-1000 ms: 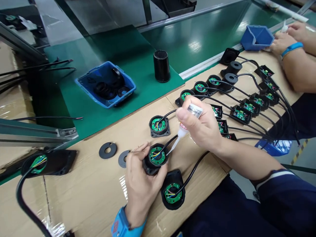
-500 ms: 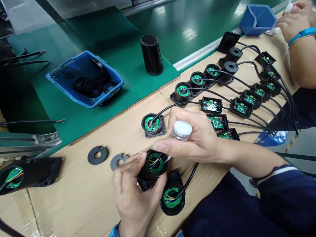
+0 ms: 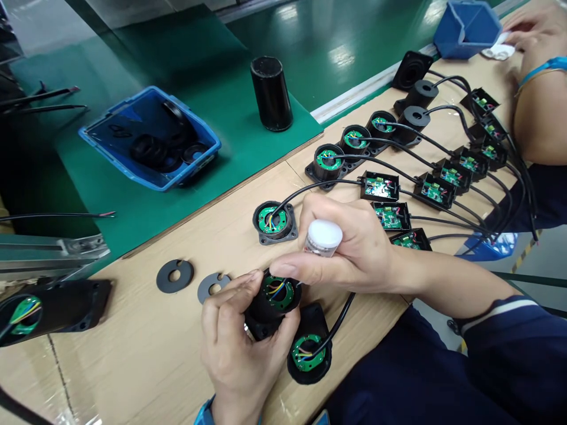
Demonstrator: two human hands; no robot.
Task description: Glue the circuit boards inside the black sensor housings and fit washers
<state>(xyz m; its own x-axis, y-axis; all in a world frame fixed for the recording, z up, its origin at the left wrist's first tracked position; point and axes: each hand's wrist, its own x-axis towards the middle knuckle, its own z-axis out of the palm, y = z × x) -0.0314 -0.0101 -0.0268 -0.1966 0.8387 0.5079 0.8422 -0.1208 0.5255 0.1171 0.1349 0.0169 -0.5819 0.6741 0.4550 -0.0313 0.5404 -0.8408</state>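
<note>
My left hand (image 3: 237, 348) grips a black round housing (image 3: 269, 307) with a green circuit board and coloured wires inside, lifted slightly off the cardboard-covered bench (image 3: 146, 348). My right hand (image 3: 349, 248) is closed round a small white glue bottle (image 3: 322, 237), tipped so its nozzle points down at the housing's rim. A second black housing (image 3: 309, 353) with a green board lies just below my hands, and a third (image 3: 273, 221) sits just above them. Two flat dark washers (image 3: 175, 275) lie on the bench to the left.
A blue bin (image 3: 148, 141) of black parts and a black cylinder (image 3: 271, 93) stand on the green mat. A row of wired housings (image 3: 354, 141) and open circuit boxes (image 3: 432, 190) runs to the upper right, where another person's arm (image 3: 534, 112) works beside a blue bin (image 3: 467, 26).
A second ago the bottle lay slanted with its nozzle reaching the housing from the right. It now stands steeper, base up, over the housing. My view has shifted slightly.
</note>
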